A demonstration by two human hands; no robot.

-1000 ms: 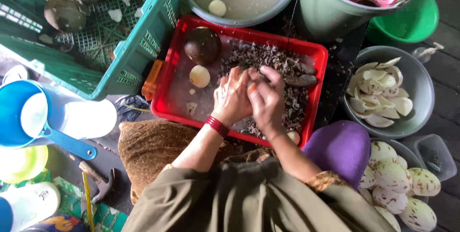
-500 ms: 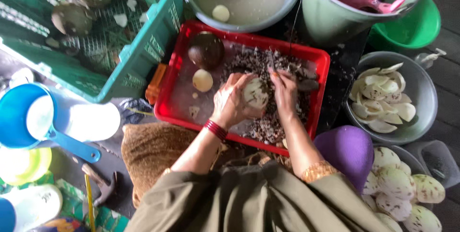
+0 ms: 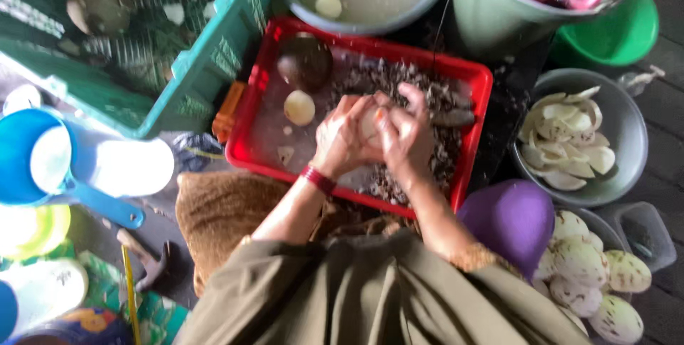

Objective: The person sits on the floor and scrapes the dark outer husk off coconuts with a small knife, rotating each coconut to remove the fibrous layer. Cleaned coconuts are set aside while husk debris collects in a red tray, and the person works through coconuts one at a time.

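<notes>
Pale round fruit: gripped between both my hands, above the red tray.
Left hand: curled shut around it.
Right hand: clasped it at 3 o'clock.
Peelings: lay at 12 o'clock.

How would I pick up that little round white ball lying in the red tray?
Probably from straight above, pinching the round white ball across its widest middle with fingertips on opposite sides. It lies alone on a bare patch of the red tray, apart from the dark shell and both hands, so nothing blocks its top.
</notes>
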